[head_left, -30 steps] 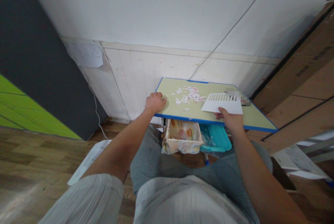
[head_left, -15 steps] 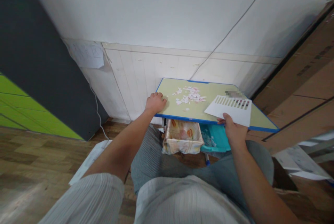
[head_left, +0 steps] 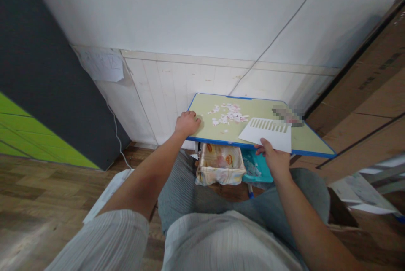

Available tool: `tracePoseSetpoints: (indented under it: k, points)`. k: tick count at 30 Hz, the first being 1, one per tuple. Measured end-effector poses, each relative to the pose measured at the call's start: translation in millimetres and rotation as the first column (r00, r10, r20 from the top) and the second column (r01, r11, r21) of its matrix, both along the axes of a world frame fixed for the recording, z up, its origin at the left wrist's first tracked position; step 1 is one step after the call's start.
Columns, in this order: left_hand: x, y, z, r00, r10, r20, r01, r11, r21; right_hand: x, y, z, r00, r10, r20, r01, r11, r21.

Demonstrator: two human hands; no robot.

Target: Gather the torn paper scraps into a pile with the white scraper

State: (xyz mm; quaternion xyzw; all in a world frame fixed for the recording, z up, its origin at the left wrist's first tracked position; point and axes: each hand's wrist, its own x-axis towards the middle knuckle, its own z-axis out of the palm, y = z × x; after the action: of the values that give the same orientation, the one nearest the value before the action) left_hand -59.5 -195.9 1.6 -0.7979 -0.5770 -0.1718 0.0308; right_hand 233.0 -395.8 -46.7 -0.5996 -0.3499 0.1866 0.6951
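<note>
My left hand (head_left: 188,122) rests on the left end of a pale yellow-green tabletop (head_left: 209,101) with a blue rim, its fingers laid on the surface and nothing visible in them. In my right hand (head_left: 272,157), a white card (head_left: 268,137) with a row of long slots is pinched by its near edge. The card lies flat or just above the right half of the table; I cannot tell which. Small white and pinkish paper scraps (head_left: 232,113) are scattered between the hands. Behind the card, a blurred-out item (head_left: 287,115) lies on the tabletop.
Under the front edge hang a patterned cloth-lined basket (head_left: 220,178) and a teal bin (head_left: 267,173) with pale scraps inside. A white wall (head_left: 177,18) stands behind the table. Cardboard boxes (head_left: 363,94) rise at the right, a dark cabinet (head_left: 41,52) at the left.
My right hand has moved the slotted card left, closer to the scraps, uncovering more of the blurred item. My left hand stays in place on the table.
</note>
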Motion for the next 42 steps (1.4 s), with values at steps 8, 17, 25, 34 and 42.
tracePoseSetpoints:
  k: [8,17,25,34,42]
  points:
    - [0,1,-1.6,1.000,0.004,-0.005,-0.004,1.000,0.013,-10,5,0,0.999,0.039,-0.023,-0.039,0.999,0.000]
    - [0,3,-3.0,1.000,0.000,0.006,0.000,1.000,0.012,-14,12,5,0.994,0.100,-0.039,-0.100,0.995,-0.020]
    - [0,2,-2.0,1.000,-0.001,0.002,0.001,1.000,0.011,-30,52,23,0.979,0.203,-0.017,-0.204,0.978,-0.036]
    - [2,1,-1.0,1.000,-0.001,0.010,0.001,1.000,-0.003,-11,67,25,0.956,0.276,-0.097,-0.285,0.954,-0.092]
    - [2,2,-2.0,1.000,-0.006,0.009,0.006,1.000,0.003,-7,65,19,0.949,0.298,-0.103,-0.307,0.947,-0.091]
